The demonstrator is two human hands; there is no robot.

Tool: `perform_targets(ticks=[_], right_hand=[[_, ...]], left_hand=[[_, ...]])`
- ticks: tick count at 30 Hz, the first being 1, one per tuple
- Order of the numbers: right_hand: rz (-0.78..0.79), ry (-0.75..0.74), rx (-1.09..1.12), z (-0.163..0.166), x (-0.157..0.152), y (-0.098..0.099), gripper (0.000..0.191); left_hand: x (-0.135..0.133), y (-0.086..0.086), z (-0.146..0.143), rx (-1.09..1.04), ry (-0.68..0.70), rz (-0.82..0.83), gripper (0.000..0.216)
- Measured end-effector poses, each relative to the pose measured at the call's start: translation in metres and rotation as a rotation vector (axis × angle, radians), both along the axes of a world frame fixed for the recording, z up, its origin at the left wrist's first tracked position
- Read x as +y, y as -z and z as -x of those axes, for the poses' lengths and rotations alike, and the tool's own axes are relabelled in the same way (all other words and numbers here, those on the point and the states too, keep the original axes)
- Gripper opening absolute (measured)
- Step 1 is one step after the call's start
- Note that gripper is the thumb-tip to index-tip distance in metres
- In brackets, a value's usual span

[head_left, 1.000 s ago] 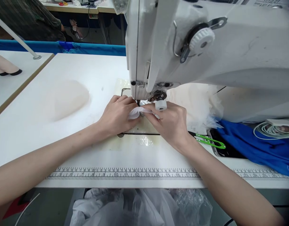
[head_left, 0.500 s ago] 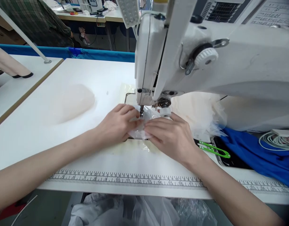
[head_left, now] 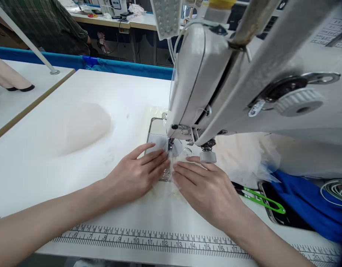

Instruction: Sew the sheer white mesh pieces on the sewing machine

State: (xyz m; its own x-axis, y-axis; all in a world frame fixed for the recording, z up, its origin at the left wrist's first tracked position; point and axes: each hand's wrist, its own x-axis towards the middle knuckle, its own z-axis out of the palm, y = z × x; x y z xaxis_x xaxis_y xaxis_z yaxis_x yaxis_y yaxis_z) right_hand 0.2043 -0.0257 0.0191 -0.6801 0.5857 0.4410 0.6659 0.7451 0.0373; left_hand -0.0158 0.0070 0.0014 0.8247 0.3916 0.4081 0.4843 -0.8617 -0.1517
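My left hand (head_left: pixel 139 172) lies flat, fingers stretched out, just left of the presser foot (head_left: pixel 171 144) of a white sewing machine (head_left: pixel 197 74). To the right of the foot, my right hand (head_left: pixel 205 191) also rests palm down with fingers extended. Between the fingertips runs a thin, see-through strip of fabric (head_left: pixel 171 172), hard to make out against the metal plate (head_left: pixel 158 140). Both hands press on it or on the bed around it; its outer edges are hidden under them. The needle tip is too small to see clearly.
Sheer pale fabric pieces (head_left: pixel 243 154) lie right, under the machine arm. Near them are green thread snips (head_left: pixel 267 203), a dark phone (head_left: pixel 289 211) and blue cloth (head_left: pixel 304 207). Another sheer piece (head_left: pixel 85 128) lies left. A printed ruler (head_left: pixel 148 241) borders the front. A person's plaid sleeve (head_left: pixel 56 29) shows behind.
My fingers have gone from bunched at the sheer fabric to lying flat on either side of it. The view has shifted, so the machine head appears larger and further right.
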Motion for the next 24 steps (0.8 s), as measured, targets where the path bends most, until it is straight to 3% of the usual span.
perform_targets(ticks=[24], right_hand=[[-0.078, 0.044, -0.017, -0.001, 0.009, 0.009, 0.029]], left_hand=[[0.01, 0.0, -0.003, -0.042, -0.048, 0.051, 0.036]])
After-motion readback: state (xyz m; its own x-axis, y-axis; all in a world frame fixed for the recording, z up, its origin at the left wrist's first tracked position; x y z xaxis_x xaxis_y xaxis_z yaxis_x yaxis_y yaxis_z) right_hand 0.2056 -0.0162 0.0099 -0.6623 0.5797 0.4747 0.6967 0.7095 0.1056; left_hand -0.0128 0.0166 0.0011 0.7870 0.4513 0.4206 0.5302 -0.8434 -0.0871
